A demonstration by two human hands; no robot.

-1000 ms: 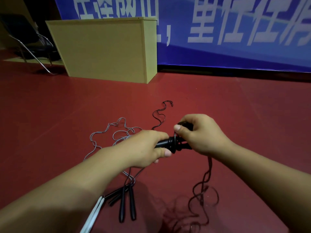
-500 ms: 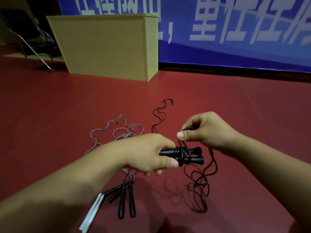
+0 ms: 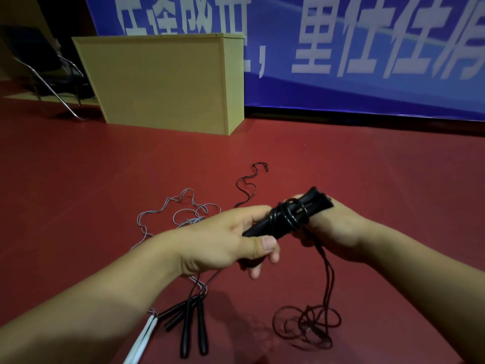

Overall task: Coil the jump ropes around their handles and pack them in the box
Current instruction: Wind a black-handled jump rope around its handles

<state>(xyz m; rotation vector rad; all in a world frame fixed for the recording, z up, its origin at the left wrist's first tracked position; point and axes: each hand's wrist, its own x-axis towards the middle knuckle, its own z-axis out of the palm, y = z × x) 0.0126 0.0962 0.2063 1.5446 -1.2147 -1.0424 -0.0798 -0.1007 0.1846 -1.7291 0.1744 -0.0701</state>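
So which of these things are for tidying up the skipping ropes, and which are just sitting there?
For the job:
- black handles, held by left hand and right hand
- black rope hanging from them
- grey rope on the floor
- spare black handles
- white handles
- wooden box

Just sitting there:
- chair
- blue banner

Dark red floor [image 3: 367, 166]; blue banner with white characters [image 3: 393, 82] behind; black metal-legged chair [image 3: 44, 67] far left.
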